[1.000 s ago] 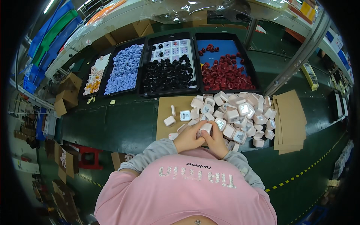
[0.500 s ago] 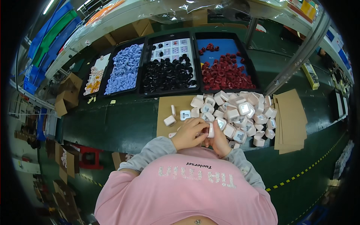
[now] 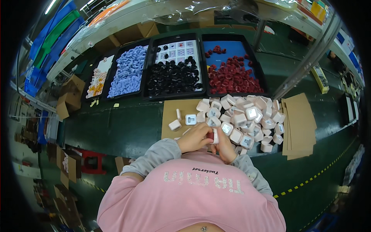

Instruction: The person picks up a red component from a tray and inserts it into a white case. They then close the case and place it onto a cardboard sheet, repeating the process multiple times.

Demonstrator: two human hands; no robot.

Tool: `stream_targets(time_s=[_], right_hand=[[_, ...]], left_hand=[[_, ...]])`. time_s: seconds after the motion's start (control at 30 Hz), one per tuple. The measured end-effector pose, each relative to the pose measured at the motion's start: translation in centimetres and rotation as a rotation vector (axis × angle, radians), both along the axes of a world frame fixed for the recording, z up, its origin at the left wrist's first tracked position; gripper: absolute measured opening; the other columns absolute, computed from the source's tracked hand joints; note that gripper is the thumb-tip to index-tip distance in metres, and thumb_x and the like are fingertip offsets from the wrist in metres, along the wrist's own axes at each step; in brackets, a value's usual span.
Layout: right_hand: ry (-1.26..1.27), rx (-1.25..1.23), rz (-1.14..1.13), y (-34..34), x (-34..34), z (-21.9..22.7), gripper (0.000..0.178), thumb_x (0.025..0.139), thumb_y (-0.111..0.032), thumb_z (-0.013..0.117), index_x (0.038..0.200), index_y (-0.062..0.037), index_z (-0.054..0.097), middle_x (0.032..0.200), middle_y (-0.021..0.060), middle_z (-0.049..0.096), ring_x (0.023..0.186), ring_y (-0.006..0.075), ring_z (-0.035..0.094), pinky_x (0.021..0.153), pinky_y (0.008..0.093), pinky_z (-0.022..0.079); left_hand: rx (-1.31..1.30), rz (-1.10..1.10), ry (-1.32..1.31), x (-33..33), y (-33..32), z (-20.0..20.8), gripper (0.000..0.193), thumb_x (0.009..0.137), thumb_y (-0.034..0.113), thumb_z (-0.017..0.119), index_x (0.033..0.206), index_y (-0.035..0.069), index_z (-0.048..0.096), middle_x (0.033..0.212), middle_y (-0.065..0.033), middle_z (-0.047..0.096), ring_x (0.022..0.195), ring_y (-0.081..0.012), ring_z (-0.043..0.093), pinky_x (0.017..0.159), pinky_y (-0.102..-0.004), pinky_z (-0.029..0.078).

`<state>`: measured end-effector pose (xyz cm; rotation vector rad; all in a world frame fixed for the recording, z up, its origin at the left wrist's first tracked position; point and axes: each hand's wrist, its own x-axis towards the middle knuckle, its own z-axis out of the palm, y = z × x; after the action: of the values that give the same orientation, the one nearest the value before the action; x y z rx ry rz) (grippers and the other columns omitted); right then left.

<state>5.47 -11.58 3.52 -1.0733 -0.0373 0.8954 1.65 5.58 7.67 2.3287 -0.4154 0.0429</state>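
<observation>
A small white square piece with a bit of red showing at its side sits between the person's two hands, just above the chest of the pink top, at the near edge of the green table. The left hand is curled over it from the left, fingers bent and closed against the piece. The right hand comes up from below and to the right, its fingers wrapped round the other side, so both hands pinch the same piece and touch each other around it.

Just beyond the hands lies a heap of white square pieces, some turned so a pale window shows. The heap partly rests on a flat sheet of brown cardboard, where a few single pieces lie apart to the left of the pile. More cardboard sheets are stacked to the right of the heap.

Further back stand black trays in a row. The nearest to the heap holds red caps on a blue liner, beside it is a tray of black caps, then one of pale purple caps, and at the far left a tray of mixed pink and yellow bits. A slanted metal post rises at the right of the trays.
</observation>
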Motion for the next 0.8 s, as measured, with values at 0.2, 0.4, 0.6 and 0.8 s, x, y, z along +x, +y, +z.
stream_targets(time_s=[0.2,0.4,0.6,0.8], right_hand=[[0.034,0.056,0.07,-0.2,0.7,-0.4,0.05,0.099,-0.052,0.029,0.107,-0.0084,0.052,0.075,0.003,0.054,0.045,0.0105,0.043,0.038,0.0243,0.031],[0.173,-0.029,-0.067,0.3,1.1,-2.7,0.047,0.096,-0.055,0.037,0.108,-0.0125,0.052,0.075,0.0018,0.055,0.048,0.0128,0.045,0.041,0.0269,0.036],[-0.207,-0.174,-0.132,0.4,1.0,-2.0,0.055,0.099,-0.03,0.045,0.146,-0.01,0.023,0.132,0.0118,0.043,0.091,0.0188,0.06,0.07,0.0304,0.052],[-0.612,-0.309,-0.208,-0.9,1.0,-4.3,0.057,0.089,-0.005,0.055,0.14,-0.0009,0.032,0.131,0.0182,0.038,0.084,0.0195,0.06,0.069,0.0269,0.051]], left_hand=[[-0.085,-0.045,-0.034,0.3,1.4,-1.2,0.029,0.079,0.018,0.07,0.099,0.004,0.054,0.098,-0.0116,0.052,0.092,-0.0298,0.052,0.081,-0.0358,0.043],[-0.077,0.055,-0.176,5.0,3.7,-1.6,0.024,0.08,0.012,0.069,0.096,0.005,0.053,0.093,-0.0111,0.05,0.087,-0.0262,0.052,0.075,-0.0342,0.043],[-0.786,0.391,-0.145,11.6,1.6,2.2,0.043,0.091,0.015,0.06,0.128,-0.001,0.045,0.116,-0.0135,0.058,0.086,-0.014,0.058,0.072,-0.0282,0.048],[0.206,0.132,0.525,4.1,5.5,1.7,0.028,0.089,0.029,0.058,0.096,0.003,0.067,0.08,-0.0139,0.067,0.074,-0.0266,0.065,0.07,-0.0366,0.052]])
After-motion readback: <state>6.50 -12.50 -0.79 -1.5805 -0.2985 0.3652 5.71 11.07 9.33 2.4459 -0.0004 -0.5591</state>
